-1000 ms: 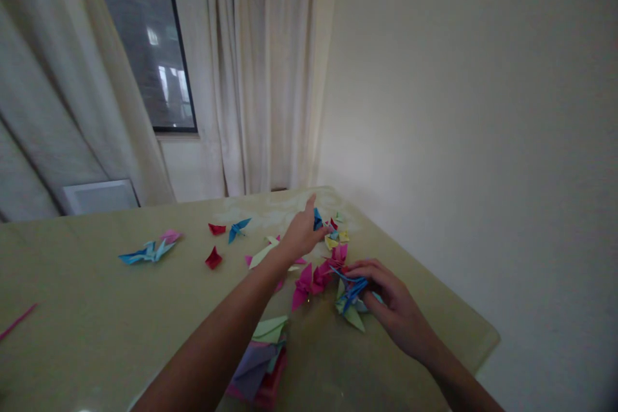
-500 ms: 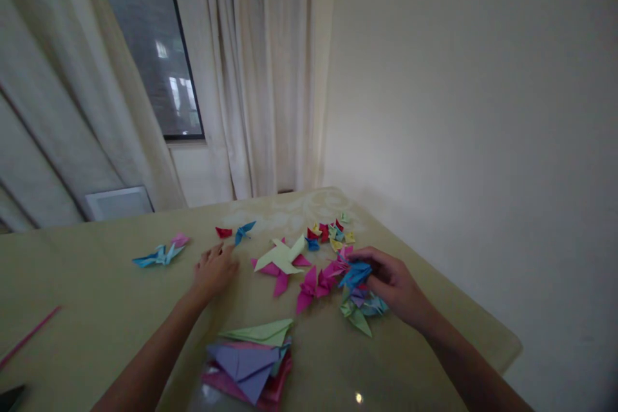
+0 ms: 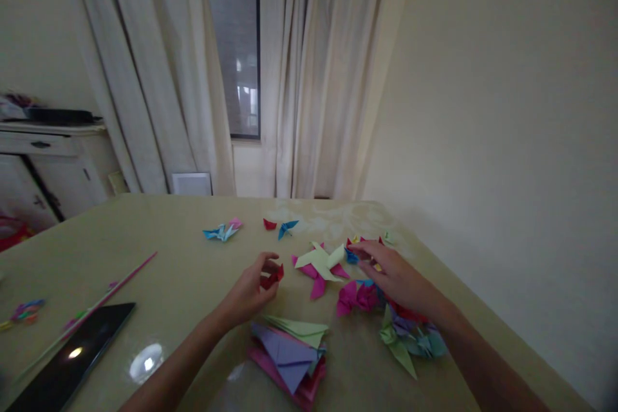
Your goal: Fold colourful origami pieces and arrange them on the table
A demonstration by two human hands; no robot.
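Note:
My left hand (image 3: 251,290) is raised over the table's middle, its fingers curled round a small red origami piece (image 3: 273,277). My right hand (image 3: 386,270) reaches across the small folded pieces on the right, with thumb and fingers apart. Nearest its fingertips lies a small blue origami piece (image 3: 351,257). A pale-green and magenta paper pinwheel (image 3: 321,262) rests between the hands. Magenta origami (image 3: 357,297) and a green folded piece (image 3: 396,341) lie under and beside my right wrist, partly hidden. Below my left hand is a stack of folded paper (image 3: 292,357), purple on top.
Farther back lie a blue paper crane (image 3: 288,228), a red folded piece (image 3: 269,224) and light-blue origami (image 3: 221,232). At left are a black tablet-like slab (image 3: 72,360), a long pink stick (image 3: 130,275) and small colourful bits (image 3: 28,312). A wall borders the table's right side.
My view has swung left. My left hand has lifted from near the blue crane and now holds a red piece. My right hand has let go of the blue origami and moved toward the small pieces.

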